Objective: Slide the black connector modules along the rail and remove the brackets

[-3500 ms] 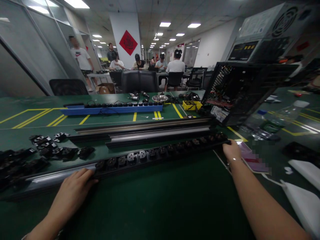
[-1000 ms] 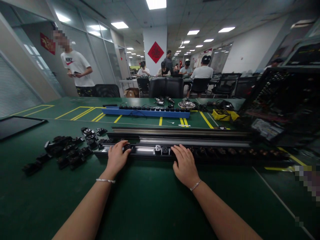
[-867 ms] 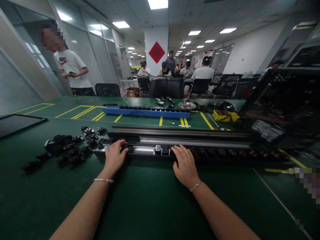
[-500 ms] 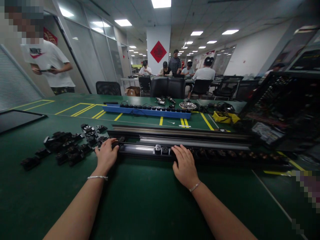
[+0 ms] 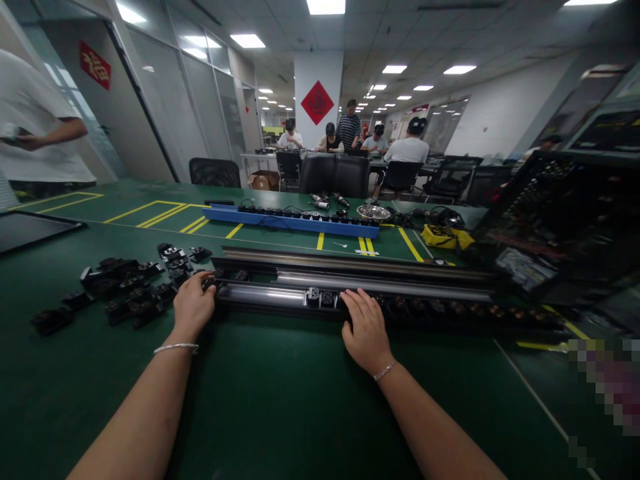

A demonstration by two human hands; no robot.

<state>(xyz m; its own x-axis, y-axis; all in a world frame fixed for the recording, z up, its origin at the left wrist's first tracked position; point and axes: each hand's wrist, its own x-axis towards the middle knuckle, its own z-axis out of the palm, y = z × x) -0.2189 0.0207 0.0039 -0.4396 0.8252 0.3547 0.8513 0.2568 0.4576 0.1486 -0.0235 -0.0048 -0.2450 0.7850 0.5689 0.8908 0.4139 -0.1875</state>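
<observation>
L hand (image 5: 193,308) is at L end of the black rail (image 5: 263,295) on the green surface (image 5: 270,400), its fingers (image 5: 202,276) curled nearly closed w/ a dark socket module (image 5: 208,283) btwn thumb & fingertips. R hand (image 5: 367,330) lies palm-down on same rail, just R of two seated modules (image 5: 321,298), fingers extended, loosely together, tips touching it, nothing visibly gripped. Loose modules (image 5: 137,293) are heaped just L of L hand, two more rails (image 5: 385,285) lie right behind, & a blue rail (image 5: 295,221) w/ sockets sits farther back.
</observation>
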